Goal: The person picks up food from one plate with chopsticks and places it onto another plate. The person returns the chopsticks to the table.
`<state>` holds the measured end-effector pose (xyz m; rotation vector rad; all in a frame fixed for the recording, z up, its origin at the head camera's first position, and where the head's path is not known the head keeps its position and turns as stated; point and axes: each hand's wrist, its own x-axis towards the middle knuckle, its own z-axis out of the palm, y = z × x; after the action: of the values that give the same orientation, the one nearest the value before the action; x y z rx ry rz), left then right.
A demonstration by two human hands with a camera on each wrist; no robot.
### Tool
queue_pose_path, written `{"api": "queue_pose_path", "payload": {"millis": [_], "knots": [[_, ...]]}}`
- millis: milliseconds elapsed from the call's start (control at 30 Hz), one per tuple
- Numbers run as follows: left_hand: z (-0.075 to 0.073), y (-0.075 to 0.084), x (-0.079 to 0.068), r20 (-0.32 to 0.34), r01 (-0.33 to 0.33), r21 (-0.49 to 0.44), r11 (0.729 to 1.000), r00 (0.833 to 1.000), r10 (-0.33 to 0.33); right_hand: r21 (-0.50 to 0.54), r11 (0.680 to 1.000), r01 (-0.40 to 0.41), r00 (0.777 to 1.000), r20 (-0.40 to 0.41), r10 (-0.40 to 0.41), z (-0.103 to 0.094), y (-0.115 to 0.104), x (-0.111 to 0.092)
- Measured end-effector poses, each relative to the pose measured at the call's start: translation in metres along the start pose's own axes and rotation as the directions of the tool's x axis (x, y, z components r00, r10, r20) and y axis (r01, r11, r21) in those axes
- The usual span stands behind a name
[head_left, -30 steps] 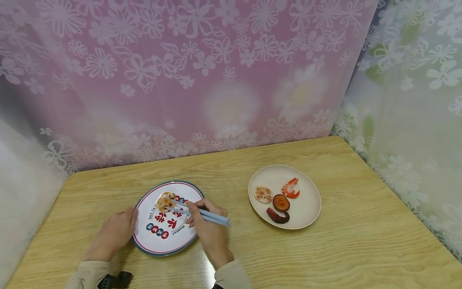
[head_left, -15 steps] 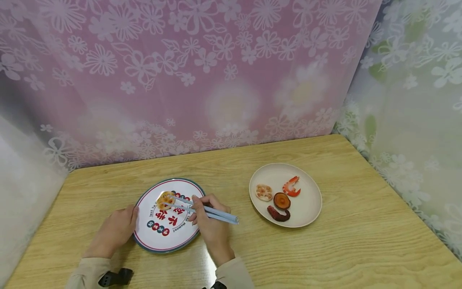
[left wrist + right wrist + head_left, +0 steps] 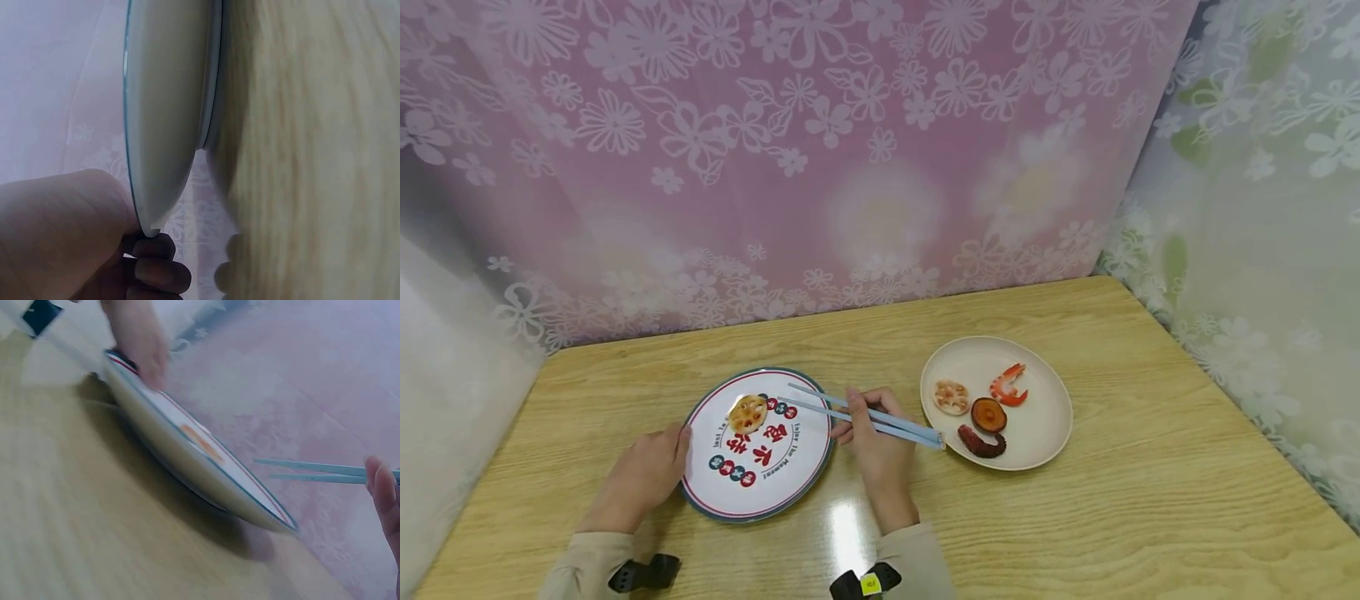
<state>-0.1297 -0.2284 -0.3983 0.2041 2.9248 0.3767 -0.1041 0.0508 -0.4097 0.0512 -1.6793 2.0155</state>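
My left hand grips the left rim of a white oval plate with a blue-green and red border and printed characters. In the left wrist view the thumb lies over the rim and the fingers curl beneath it. A browned lotus root slice lies on the plate's upper left. Just right of that plate, my right hand holds a pair of pale blue chopsticks. Their tips are apart, with nothing between them, over the plate's upper right part.
To the right stands a cream plate. On it are a pale lotus root slice, a shrimp, a mushroom cap and a dark red octopus tentacle. Flowered curtains rise behind the wooden table.
My right hand has moved right with the chopsticks, whose tips have come away from the browned lotus root slice. The slice stays on the plate, and my left hand keeps its grip.
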Motion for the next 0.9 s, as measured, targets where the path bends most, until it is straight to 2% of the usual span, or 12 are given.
{"api": "queue_pose_path", "payload": {"millis": [133, 267, 467, 667, 767, 900], "knots": [[0.002, 0.001, 0.002, 0.0, -0.001, 0.001, 1.0, 1.0, 0.001, -0.013, 1.0, -0.007, 0.997, -0.072, 0.006, -0.022, -0.003, 0.01], [0.003, 0.001, 0.002, 0.005, -0.003, -0.001, 1.0, 1.0, 0.003, -0.037, 0.999, 0.02, 0.988, -0.152, -0.026, -0.045, -0.01, 0.02], [0.003, -0.001, 0.003, 0.007, -0.005, -0.008, 1.0, 1.0, 0.005, -0.078, 0.996, 0.043, 0.955, -0.289, -0.064, -0.073, -0.028, 0.033], [0.001, -0.002, 0.004, 0.018, 0.0, 0.003, 1.0, 1.0, 0.0, -0.017, 1.0, 0.008, 0.905, -0.425, -0.014, -0.095, -0.038, 0.04], [0.0, -0.001, 0.004, 0.032, 0.007, 0.004, 1.0, 0.999, -0.007, -0.007, 1.0, -0.004, 0.869, -0.495, 0.0, -0.108, -0.039, 0.041], [-0.001, -0.001, 0.003, 0.051, 0.017, 0.006, 1.0, 0.999, -0.017, -0.03, 0.999, 0.044, 0.813, -0.58, -0.053, -0.127, -0.041, 0.043]]}}
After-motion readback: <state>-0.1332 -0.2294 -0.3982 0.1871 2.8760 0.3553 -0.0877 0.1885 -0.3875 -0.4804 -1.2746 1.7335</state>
